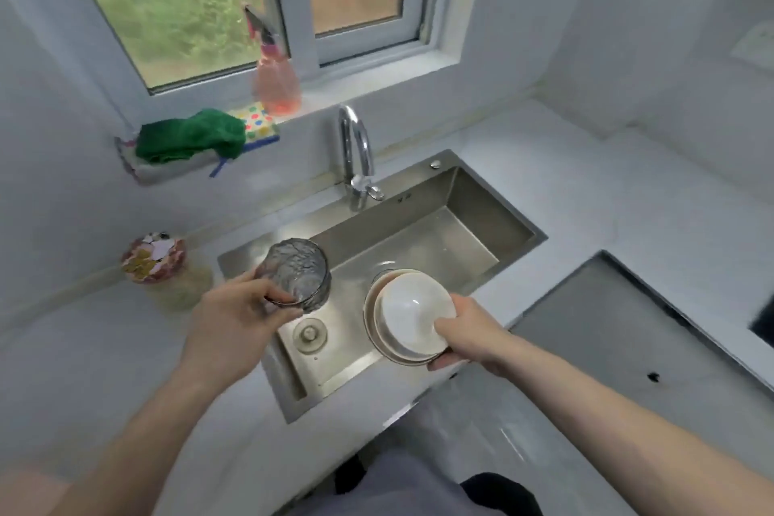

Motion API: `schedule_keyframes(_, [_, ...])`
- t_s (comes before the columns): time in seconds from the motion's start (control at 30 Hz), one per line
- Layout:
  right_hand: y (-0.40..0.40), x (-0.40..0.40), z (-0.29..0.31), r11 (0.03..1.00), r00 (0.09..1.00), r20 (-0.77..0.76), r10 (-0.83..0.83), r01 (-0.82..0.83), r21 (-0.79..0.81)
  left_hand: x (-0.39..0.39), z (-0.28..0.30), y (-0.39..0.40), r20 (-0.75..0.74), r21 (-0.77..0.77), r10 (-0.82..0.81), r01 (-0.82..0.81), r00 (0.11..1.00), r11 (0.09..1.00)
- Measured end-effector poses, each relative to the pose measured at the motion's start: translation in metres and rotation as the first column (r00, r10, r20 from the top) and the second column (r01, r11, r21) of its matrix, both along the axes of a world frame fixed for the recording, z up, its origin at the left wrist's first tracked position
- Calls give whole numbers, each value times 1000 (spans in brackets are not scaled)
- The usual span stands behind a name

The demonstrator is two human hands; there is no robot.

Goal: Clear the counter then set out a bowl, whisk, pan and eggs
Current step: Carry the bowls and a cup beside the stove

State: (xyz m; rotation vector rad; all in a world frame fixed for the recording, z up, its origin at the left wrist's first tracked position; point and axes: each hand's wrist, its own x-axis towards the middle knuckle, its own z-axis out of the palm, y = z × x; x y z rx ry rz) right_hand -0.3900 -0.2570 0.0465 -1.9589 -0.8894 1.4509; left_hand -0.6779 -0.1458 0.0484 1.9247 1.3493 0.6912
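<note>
- A person stands at a stainless-steel sink (494,197) set in a pale counter (586,189), both forearms reaching out over the basin.
- The left hand (234,314) grips a textured grey glass (297,272) by its rim, fingers curled round the near edge, holding it tilted above the left end of the sink.
- The right hand (469,331) holds a white bowl (412,312) stacked on a plate (372,331), thumb over the bowl's rim and fingers under the plate; the stack is tipped toward the camera above the middle of the basin.
- A drain plug (310,334) lies on the sink floor below, between the two hands.
- A chrome tap (356,151) rises behind the sink.
- On the windowsill (377,84) sit a green cloth (192,134), a spotted sponge (257,121) and a pink spray bottle (276,75).
- A jar with a patterned lid (155,260) stands on the counter left of the sink.
</note>
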Motion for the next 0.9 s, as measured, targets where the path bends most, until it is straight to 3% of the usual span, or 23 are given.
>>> schedule_keyframes(0.33, [-146, 176, 27, 924, 925, -11, -381, 381, 41, 242, 43, -59, -45, 115, -419, 421, 907, 900])
schedule_keyframes(0.5, [-228, 247, 27, 867, 868, 10, -496, 494, 63, 340, 55, -116, -76, 145, -520, 526, 851, 838])
schedule_keyframes(0.73, [-375, 312, 23, 650, 651, 11, -759, 756, 72, 477, 55, -203, -62, 129, -759, 759, 648, 638])
schedule_keyframes(0.9, [-474, 324, 26, 435, 436, 6, -900, 897, 80, 564, 58, -273, -101, 118, -902, 906, 419, 407])
